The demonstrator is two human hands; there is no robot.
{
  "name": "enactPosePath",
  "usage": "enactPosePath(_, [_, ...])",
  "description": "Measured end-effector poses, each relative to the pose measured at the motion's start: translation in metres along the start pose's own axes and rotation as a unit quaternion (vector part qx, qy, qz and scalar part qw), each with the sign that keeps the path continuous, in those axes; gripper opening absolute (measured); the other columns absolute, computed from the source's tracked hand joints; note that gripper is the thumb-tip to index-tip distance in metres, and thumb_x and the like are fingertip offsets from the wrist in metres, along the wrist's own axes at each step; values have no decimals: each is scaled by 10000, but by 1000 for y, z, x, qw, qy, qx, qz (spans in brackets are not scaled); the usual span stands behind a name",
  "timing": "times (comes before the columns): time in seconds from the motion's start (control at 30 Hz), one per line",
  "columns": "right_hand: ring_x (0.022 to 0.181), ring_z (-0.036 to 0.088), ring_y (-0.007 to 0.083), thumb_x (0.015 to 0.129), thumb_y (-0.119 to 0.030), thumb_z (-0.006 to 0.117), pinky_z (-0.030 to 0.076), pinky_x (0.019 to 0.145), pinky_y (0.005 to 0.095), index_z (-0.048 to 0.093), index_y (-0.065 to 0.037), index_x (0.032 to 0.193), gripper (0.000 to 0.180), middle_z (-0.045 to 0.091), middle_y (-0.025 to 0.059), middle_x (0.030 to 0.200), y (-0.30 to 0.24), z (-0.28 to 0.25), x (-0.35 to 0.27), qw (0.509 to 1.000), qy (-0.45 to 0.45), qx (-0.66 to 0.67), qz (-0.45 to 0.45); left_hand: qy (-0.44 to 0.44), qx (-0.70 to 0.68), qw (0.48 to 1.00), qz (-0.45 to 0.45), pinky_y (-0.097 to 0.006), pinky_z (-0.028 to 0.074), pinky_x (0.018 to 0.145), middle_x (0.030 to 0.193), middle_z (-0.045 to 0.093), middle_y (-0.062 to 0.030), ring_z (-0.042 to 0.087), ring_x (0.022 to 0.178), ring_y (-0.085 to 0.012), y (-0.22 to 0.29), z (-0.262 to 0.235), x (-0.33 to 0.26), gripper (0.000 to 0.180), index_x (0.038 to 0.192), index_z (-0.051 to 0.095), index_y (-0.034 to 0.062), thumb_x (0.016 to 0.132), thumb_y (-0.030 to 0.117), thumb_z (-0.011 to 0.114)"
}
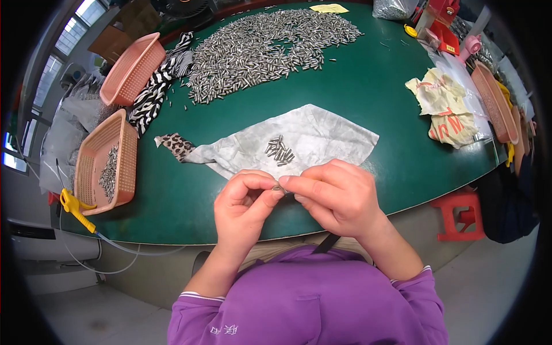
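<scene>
Both my hands meet over the near edge of a pale grey cloth (328, 129) spread on the green table. My left hand (244, 204) pinches a small metal pin (277, 188) between thumb and fingertips. The fingertips of my right hand (339, 195) are closed at the same pin, hiding part of it. Just beyond my fingers, a small heap of metal pins (279, 151) lies on the cloth. Farther back spreads a large pile of similar silvery pins (247, 57).
At left stand two pink plastic baskets, the nearer basket (127, 181) holding pins, with a yellow air blow gun (75, 210) beside it. A zebra-striped cloth (150, 103) lies by the pile. Right are a crumpled cream cloth (443, 106), another basket (494, 106) and a red stool (460, 215).
</scene>
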State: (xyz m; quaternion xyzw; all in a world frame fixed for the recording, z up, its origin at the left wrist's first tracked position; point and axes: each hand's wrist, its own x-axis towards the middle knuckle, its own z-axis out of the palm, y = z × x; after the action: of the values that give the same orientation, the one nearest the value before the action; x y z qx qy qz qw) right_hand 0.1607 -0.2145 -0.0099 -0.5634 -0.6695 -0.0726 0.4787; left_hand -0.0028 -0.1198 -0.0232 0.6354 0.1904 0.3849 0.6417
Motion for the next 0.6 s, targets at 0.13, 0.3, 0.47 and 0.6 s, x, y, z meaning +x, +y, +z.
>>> enactPosePath(0.13, [606,606,173,701,-62,732,461,522,289,735,-121,993,298,667,19,770,1,1,0,1000,-7,8,-3,7,19,1000,14,-240,509,728,953,613,-79,603,843,-123,-1,0,0,131,921,628,-14,825,-80,688])
enactPosePath(0.3, [610,609,174,700,-65,733,463,522,289,736,-118,984,288,668,20,773,1,-1,0,1000,-12,-2,-8,1,49,999,16,-243,512,725,950,611,-79,603,841,-124,1,-1,0,135,917,629,-16,817,-84,690])
enactPosePath(0.47, [611,611,174,700,-74,737,465,522,290,737,-121,984,287,668,17,773,0,-1,0,1000,-14,8,0,18,34,999,9,-239,509,716,939,615,-76,602,838,-123,1,3,0,126,901,630,-16,815,-88,687])
enactPosePath(0.6, [605,600,174,702,-79,739,460,521,291,735,-127,994,296,659,12,775,0,-1,0,1000,-14,11,2,14,45,999,7,-240,507,712,930,620,-80,602,832,-126,1,1,0,124,891,633,-16,807,-86,691])
